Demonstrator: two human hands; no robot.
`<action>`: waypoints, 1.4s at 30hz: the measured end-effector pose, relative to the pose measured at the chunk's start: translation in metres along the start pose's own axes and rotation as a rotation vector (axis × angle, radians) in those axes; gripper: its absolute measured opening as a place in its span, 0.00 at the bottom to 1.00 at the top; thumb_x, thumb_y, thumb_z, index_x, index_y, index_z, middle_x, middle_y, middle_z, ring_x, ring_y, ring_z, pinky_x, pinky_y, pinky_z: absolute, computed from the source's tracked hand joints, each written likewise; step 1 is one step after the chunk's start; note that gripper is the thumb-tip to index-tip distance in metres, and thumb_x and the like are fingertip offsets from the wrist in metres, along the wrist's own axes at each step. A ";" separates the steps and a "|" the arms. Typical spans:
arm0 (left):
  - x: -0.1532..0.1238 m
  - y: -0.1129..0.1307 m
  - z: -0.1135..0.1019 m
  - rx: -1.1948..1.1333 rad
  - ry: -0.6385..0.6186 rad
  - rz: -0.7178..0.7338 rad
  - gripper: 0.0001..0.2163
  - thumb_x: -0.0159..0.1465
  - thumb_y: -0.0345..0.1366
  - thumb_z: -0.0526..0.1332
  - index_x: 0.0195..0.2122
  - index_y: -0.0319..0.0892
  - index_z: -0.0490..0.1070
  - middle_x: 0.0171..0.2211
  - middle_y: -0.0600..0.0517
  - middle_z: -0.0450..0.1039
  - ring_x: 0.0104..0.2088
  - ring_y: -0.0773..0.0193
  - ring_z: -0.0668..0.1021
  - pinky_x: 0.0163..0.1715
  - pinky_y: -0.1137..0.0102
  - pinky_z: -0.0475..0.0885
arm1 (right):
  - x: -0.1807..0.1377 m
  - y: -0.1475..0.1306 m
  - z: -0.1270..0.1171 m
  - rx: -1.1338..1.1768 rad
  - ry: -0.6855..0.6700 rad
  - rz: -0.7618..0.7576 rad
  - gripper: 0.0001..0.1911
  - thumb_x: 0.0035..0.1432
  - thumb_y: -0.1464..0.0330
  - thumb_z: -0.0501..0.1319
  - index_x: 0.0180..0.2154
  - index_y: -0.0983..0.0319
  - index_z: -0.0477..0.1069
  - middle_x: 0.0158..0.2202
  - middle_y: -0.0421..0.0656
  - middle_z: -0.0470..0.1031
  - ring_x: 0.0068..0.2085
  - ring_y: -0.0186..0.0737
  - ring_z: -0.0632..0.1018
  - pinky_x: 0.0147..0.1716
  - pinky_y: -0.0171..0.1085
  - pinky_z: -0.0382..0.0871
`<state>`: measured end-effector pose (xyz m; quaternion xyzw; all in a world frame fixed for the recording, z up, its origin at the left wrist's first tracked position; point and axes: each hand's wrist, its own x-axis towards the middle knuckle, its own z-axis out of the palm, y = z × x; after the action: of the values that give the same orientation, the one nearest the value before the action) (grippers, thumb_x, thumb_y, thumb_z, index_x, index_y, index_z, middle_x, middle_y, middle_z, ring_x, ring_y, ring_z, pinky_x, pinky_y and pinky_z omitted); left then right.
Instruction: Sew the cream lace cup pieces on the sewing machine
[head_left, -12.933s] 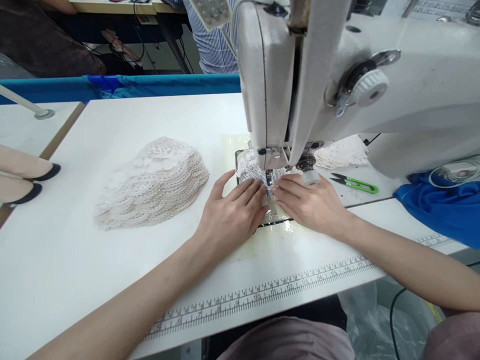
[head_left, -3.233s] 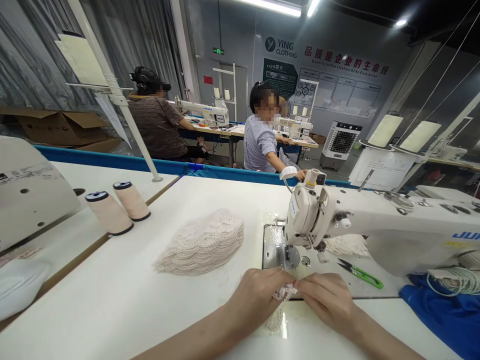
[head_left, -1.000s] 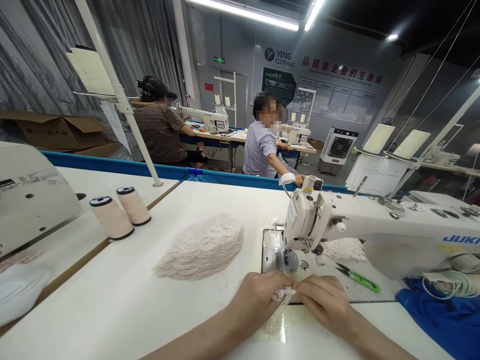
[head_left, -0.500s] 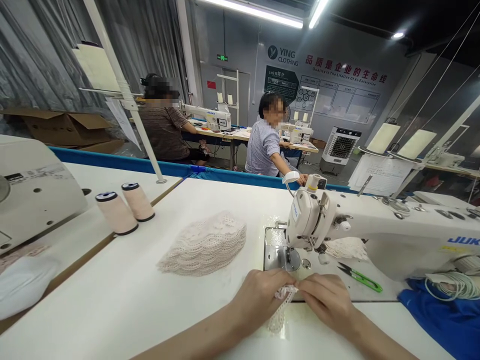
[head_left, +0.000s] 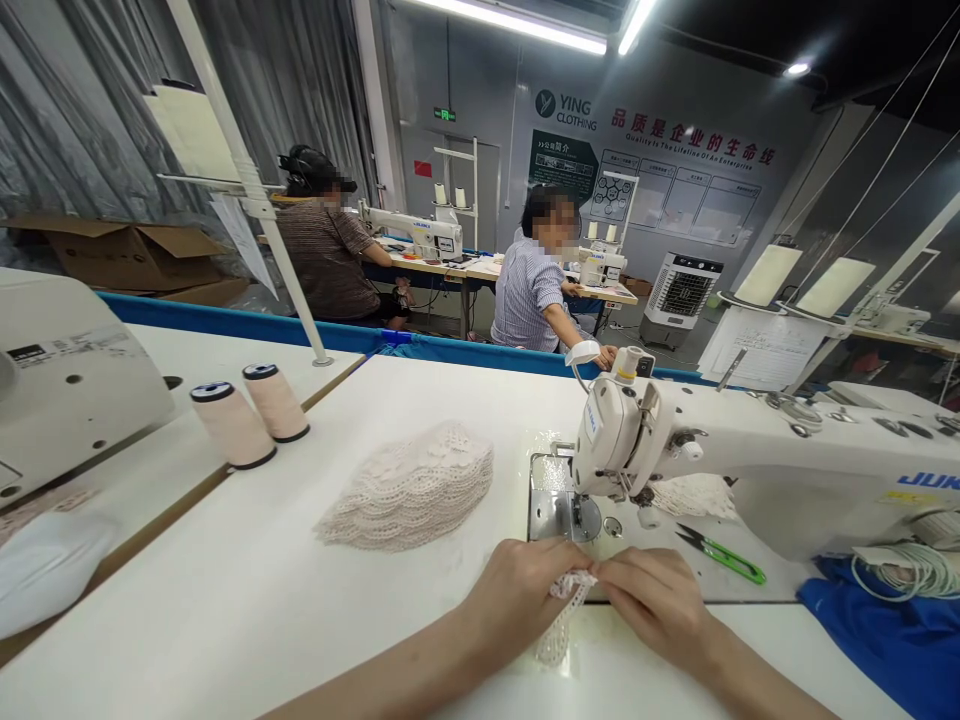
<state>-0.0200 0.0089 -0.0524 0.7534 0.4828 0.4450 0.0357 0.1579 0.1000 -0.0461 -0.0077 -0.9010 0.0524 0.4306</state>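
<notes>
Between my two hands is a piece of pale pink lace (head_left: 556, 630), its lower end hanging over the front of the table. My left hand (head_left: 525, 585) pinches it from the left, and my right hand (head_left: 656, 595) grips its upper edge from the right, fingertips almost meeting. Both are just in front of the needle plate of a white sewing machine (head_left: 615, 430). A stack of similar lace pieces (head_left: 412, 490) lies to the left. More lace (head_left: 694, 495) sits under the machine arm, near green-handled thread snips (head_left: 724, 558).
Two pink thread cones (head_left: 232, 425) stand at the left, beside another machine (head_left: 75, 380). Blue cloth (head_left: 862, 640) and a coiled cord (head_left: 900, 575) lie at the right. Beyond the blue table edge, two people (head_left: 525, 290) sit at other machines.
My hands and the lace stay almost where they were. In the background, both seated people have shifted their heads slightly.
</notes>
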 end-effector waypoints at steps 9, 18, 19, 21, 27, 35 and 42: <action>-0.001 0.000 0.001 0.000 0.005 -0.007 0.10 0.59 0.24 0.57 0.38 0.43 0.73 0.33 0.55 0.79 0.29 0.67 0.79 0.25 0.76 0.71 | 0.000 -0.001 0.000 0.018 0.009 -0.010 0.08 0.61 0.78 0.57 0.40 0.64 0.70 0.27 0.43 0.76 0.25 0.33 0.75 0.22 0.32 0.64; 0.000 -0.001 0.001 0.009 0.000 -0.019 0.11 0.57 0.23 0.58 0.38 0.43 0.73 0.33 0.56 0.79 0.29 0.68 0.79 0.25 0.76 0.70 | 0.000 -0.001 0.000 0.017 0.002 -0.011 0.07 0.61 0.78 0.57 0.40 0.64 0.70 0.27 0.43 0.76 0.25 0.32 0.74 0.22 0.31 0.64; 0.000 -0.001 0.001 0.007 -0.003 -0.020 0.11 0.57 0.23 0.58 0.38 0.43 0.73 0.33 0.56 0.79 0.29 0.68 0.79 0.26 0.76 0.70 | 0.000 0.000 0.000 0.018 0.000 -0.007 0.07 0.61 0.78 0.57 0.40 0.64 0.70 0.27 0.42 0.76 0.24 0.32 0.74 0.22 0.31 0.65; 0.000 0.000 0.001 0.003 -0.007 -0.025 0.11 0.58 0.24 0.58 0.38 0.43 0.73 0.33 0.56 0.79 0.29 0.68 0.79 0.26 0.76 0.71 | -0.001 0.000 0.000 0.016 -0.002 -0.001 0.07 0.61 0.78 0.56 0.39 0.64 0.70 0.27 0.42 0.76 0.24 0.31 0.74 0.22 0.31 0.65; 0.001 0.002 0.001 0.000 -0.002 -0.034 0.10 0.58 0.24 0.57 0.38 0.43 0.73 0.32 0.56 0.79 0.29 0.68 0.80 0.27 0.76 0.71 | 0.000 0.000 -0.001 0.008 -0.005 0.012 0.07 0.62 0.77 0.55 0.40 0.63 0.69 0.26 0.41 0.75 0.24 0.31 0.73 0.22 0.31 0.64; 0.001 0.001 0.002 0.006 0.006 -0.036 0.12 0.56 0.22 0.58 0.38 0.44 0.72 0.32 0.57 0.79 0.29 0.68 0.80 0.26 0.77 0.70 | 0.001 -0.001 -0.001 0.001 0.005 -0.007 0.07 0.61 0.78 0.56 0.38 0.65 0.70 0.27 0.42 0.76 0.24 0.32 0.74 0.21 0.31 0.65; -0.001 0.001 0.001 0.006 -0.008 -0.044 0.13 0.55 0.22 0.58 0.38 0.44 0.73 0.33 0.56 0.79 0.30 0.67 0.80 0.26 0.77 0.70 | 0.003 -0.001 -0.001 -0.001 0.010 -0.007 0.07 0.62 0.77 0.55 0.39 0.63 0.70 0.27 0.42 0.76 0.24 0.31 0.74 0.21 0.31 0.65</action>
<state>-0.0187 0.0080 -0.0524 0.7444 0.5006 0.4395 0.0452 0.1569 0.0992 -0.0433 -0.0049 -0.8988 0.0505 0.4354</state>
